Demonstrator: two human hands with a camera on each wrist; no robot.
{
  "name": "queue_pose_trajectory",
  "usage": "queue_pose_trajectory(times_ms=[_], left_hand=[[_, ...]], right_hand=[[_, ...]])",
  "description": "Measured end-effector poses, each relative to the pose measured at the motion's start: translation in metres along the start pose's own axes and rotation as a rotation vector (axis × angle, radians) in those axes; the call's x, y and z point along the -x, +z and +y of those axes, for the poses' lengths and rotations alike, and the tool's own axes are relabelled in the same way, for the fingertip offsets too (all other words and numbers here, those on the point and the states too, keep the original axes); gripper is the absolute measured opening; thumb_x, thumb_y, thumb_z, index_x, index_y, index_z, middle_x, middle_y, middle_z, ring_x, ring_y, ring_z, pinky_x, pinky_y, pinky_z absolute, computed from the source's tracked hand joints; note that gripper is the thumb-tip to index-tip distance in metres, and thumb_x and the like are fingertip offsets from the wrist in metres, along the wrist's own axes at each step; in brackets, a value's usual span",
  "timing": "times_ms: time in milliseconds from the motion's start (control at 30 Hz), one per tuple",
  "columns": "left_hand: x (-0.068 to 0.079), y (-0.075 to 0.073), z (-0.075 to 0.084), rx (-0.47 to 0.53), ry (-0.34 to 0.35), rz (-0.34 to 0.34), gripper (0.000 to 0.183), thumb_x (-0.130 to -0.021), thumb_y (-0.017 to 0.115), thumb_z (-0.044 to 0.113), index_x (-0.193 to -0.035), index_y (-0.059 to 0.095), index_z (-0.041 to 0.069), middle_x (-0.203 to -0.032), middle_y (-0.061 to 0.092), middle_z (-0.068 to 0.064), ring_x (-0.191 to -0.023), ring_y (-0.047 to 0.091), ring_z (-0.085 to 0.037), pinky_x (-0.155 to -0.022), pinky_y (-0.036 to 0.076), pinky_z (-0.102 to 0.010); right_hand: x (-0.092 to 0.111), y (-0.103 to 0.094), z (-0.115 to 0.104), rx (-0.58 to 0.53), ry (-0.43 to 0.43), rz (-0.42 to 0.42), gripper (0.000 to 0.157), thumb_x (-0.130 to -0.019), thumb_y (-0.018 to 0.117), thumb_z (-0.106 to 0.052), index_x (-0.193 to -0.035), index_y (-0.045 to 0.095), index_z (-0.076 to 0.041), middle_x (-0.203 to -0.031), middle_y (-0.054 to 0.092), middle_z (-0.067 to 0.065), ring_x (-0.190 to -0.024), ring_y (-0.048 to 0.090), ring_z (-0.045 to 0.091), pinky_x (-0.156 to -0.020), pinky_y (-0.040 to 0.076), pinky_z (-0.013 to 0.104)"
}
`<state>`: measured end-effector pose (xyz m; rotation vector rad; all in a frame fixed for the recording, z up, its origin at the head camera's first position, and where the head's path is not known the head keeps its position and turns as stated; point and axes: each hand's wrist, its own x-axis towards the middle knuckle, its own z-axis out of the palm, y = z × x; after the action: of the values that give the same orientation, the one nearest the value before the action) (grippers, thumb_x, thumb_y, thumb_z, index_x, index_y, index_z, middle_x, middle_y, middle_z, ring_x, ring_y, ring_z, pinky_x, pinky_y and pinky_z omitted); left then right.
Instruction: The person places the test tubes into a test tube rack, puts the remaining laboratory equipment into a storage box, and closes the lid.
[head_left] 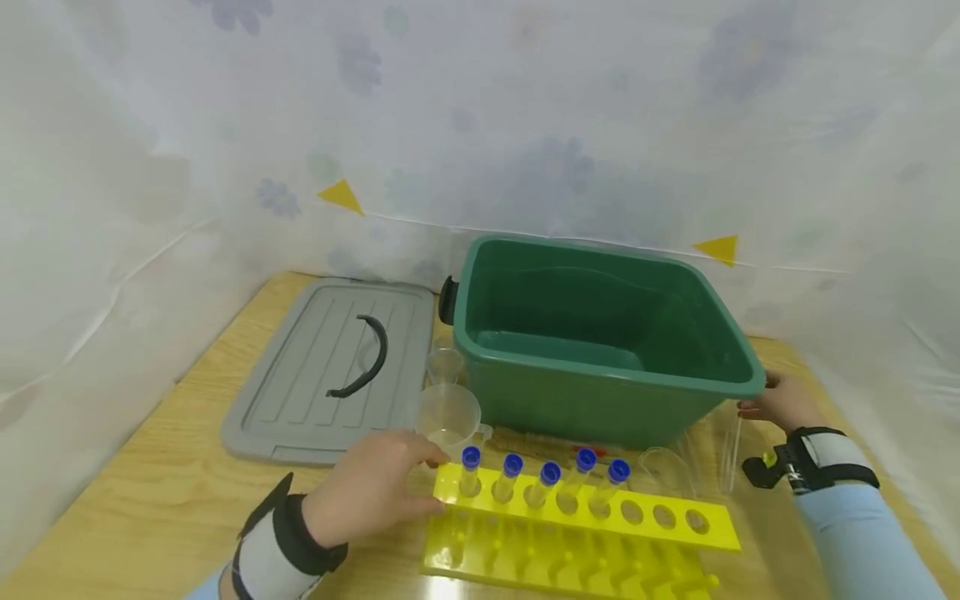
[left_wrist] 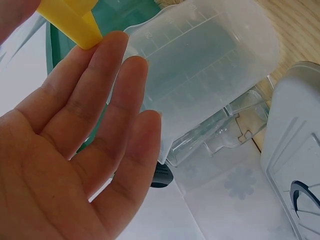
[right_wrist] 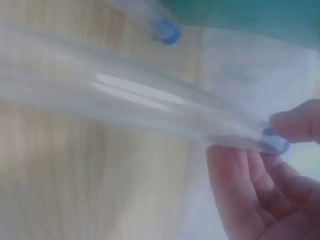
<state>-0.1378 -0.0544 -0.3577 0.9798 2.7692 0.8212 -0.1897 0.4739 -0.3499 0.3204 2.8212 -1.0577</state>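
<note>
My left hand (head_left: 375, 483) holds the left end of a yellow test tube rack (head_left: 585, 533) between thumb and fingers. In the left wrist view the end of the rack (left_wrist: 75, 30) shows beside the fingertips. Several clear tubes with blue caps (head_left: 550, 473) stand in its left holes; the holes at the right hold no tubes. Beyond the green bin's right front corner, my right hand (head_left: 791, 402) pinches a clear test tube (head_left: 730, 454) by its capped end. The right wrist view shows this tube (right_wrist: 135, 95) large and blurred, its blue cap (right_wrist: 275, 142) at the fingertips.
A green bin (head_left: 570, 400) stands behind the rack. Left of it lies a grey lid (head_left: 300, 392) with a black handle. A clear measuring jug (head_left: 448, 417) and a smaller clear cup (head_left: 445, 367) stand between them. More clear pieces (head_left: 663, 467) lie before the bin.
</note>
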Motion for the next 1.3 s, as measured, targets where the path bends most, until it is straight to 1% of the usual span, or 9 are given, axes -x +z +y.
queue_pose_trajectory(times_ms=[100,200,300,400,467,533,667,867,1300], left_hand=[[-0.001,-0.001,-0.003,0.014,-0.008,-0.009,0.038,-0.069,0.080,0.032,-0.100,0.070,0.013,-0.093,0.070,0.004,-0.084,0.064,-0.015,-0.070,0.051,-0.027],[-0.003,-0.003,-0.007,0.024,-0.020,-0.014,0.037,-0.069,0.080,0.031,-0.100,0.070,0.013,-0.092,0.070,0.003,-0.083,0.064,-0.016,-0.070,0.051,-0.029],[-0.005,-0.004,-0.011,0.014,-0.021,-0.002,0.037,-0.068,0.081,0.031,-0.100,0.070,0.014,-0.093,0.070,0.004,-0.083,0.063,-0.015,-0.069,0.051,-0.029],[-0.007,-0.003,-0.015,-0.006,-0.020,0.017,0.037,-0.068,0.081,0.031,-0.099,0.070,0.015,-0.092,0.070,0.004,-0.082,0.063,-0.014,-0.068,0.051,-0.028],[-0.008,-0.001,-0.017,-0.018,-0.018,0.026,0.037,-0.067,0.081,0.031,-0.098,0.071,0.015,-0.091,0.070,0.005,-0.081,0.063,-0.013,-0.068,0.051,-0.027],[-0.008,0.000,-0.018,-0.026,-0.019,0.031,0.037,-0.067,0.082,0.032,-0.098,0.071,0.015,-0.090,0.070,0.005,-0.080,0.063,-0.013,-0.067,0.050,-0.026],[-0.010,0.001,-0.019,-0.028,-0.027,0.029,0.037,-0.067,0.082,0.031,-0.098,0.071,0.015,-0.091,0.070,0.004,-0.081,0.063,-0.014,-0.067,0.051,-0.028],[-0.014,-0.001,-0.020,-0.033,-0.051,0.027,0.037,-0.067,0.082,0.031,-0.098,0.071,0.015,-0.091,0.070,0.002,-0.082,0.063,-0.015,-0.068,0.051,-0.029],[-0.016,-0.004,-0.019,-0.023,-0.075,0.012,0.037,-0.066,0.083,0.031,-0.098,0.071,0.016,-0.092,0.070,0.002,-0.083,0.063,-0.016,-0.069,0.052,-0.032]], right_hand=[[0.014,-0.002,0.000,-0.045,-0.004,0.020,0.048,-0.098,0.041,-0.021,-0.124,0.033,0.019,-0.083,0.063,0.005,-0.067,0.062,0.002,-0.069,0.057,0.029],[0.031,-0.004,-0.003,-0.067,-0.033,0.063,0.038,-0.097,0.042,-0.018,-0.117,0.037,0.014,-0.078,0.057,-0.013,-0.067,0.061,0.001,-0.065,0.055,0.022],[0.048,-0.006,-0.011,-0.066,-0.091,0.130,0.032,-0.098,0.044,-0.019,-0.113,0.042,0.009,-0.079,0.054,-0.022,-0.068,0.060,-0.002,-0.063,0.054,0.018],[0.064,-0.007,-0.018,-0.091,-0.167,0.186,0.018,-0.097,0.049,-0.018,-0.108,0.048,-0.004,-0.083,0.055,-0.025,-0.071,0.060,-0.004,-0.062,0.053,0.015],[0.075,-0.006,-0.023,-0.107,-0.227,0.217,0.009,-0.096,0.051,-0.014,-0.105,0.050,-0.014,-0.085,0.058,-0.024,-0.073,0.061,-0.005,-0.062,0.052,0.014],[0.085,-0.004,-0.027,-0.116,-0.287,0.239,0.015,-0.095,0.052,-0.009,-0.104,0.052,-0.020,-0.087,0.060,-0.022,-0.074,0.062,-0.004,-0.063,0.052,0.014],[0.102,0.002,-0.035,-0.085,-0.371,0.297,0.021,-0.094,0.052,-0.002,-0.107,0.055,-0.019,-0.089,0.061,-0.021,-0.076,0.062,-0.004,-0.065,0.051,0.012],[0.115,0.005,-0.047,-0.059,-0.391,0.341,0.021,-0.093,0.053,-0.002,-0.109,0.056,-0.016,-0.093,0.061,-0.021,-0.078,0.061,-0.005,-0.067,0.049,0.009],[0.128,0.005,-0.066,-0.031,-0.451,0.381,0.023,-0.092,0.053,0.002,-0.110,0.055,-0.012,-0.094,0.061,-0.015,-0.079,0.061,-0.004,-0.069,0.049,0.009]])
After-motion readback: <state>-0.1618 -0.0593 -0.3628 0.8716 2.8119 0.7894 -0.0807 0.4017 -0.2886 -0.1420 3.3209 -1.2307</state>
